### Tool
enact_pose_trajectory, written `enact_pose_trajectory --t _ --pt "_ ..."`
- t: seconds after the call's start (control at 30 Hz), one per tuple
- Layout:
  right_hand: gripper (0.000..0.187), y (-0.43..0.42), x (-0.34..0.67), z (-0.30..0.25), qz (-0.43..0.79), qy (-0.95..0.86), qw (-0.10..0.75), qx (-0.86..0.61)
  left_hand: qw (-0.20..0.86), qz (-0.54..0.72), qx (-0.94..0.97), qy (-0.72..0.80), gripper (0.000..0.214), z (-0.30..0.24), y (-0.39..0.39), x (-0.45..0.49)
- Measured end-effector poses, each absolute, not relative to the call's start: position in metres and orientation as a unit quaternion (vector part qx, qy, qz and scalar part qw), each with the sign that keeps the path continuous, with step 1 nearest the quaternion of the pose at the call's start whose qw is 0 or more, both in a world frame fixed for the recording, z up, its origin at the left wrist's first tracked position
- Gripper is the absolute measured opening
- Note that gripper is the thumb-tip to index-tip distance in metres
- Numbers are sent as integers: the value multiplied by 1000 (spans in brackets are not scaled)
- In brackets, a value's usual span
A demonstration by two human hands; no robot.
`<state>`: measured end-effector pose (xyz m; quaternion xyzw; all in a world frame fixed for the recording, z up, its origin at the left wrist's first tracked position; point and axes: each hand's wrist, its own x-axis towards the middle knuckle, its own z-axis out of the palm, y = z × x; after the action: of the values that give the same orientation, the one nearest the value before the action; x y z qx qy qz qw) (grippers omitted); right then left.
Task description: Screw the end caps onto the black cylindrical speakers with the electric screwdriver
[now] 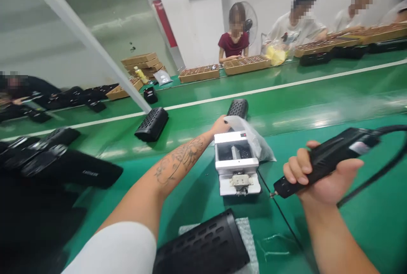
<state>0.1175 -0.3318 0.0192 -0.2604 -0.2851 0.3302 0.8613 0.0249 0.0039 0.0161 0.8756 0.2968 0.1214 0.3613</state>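
Observation:
My right hand (324, 176) is wrapped round a black electric screwdriver (327, 159), its tip pointing down and left beside the white screw feeder (237, 168). My left hand (221, 125) is stretched out past the feeder and closed on the near end of a black perforated housing (238, 108); the fingertips are partly hidden. A clear plastic bag (259, 142) hangs by the feeder's right side, close to that hand. Nearest me, another black slotted housing (203, 246) lies on a sheet of bubble wrap (251, 240).
Black housings (85, 166) are piled at the left. One more perforated housing (151, 124) sits on the green conveyor belt (197, 110) beside a slanting white pole (95, 45). Across the belt, several people work behind cardboard trays (246, 66). A black cable (381, 176) trails from the screwdriver.

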Motion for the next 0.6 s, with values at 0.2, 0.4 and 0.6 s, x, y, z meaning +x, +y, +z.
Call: enact_pose_trajectory --t 0.2,0.4,0.6 --pt "74 -318 83 40 230 -370 843 -316 400 64 840 360 40 19 7 -29" --pt "71 -298 21 52 241 -411 795 -376 406 84 837 358 54 39 -30 -188" --pt "73 -292 9 53 237 -435 756 -428 448 145 797 379 79 9 -133 -360"
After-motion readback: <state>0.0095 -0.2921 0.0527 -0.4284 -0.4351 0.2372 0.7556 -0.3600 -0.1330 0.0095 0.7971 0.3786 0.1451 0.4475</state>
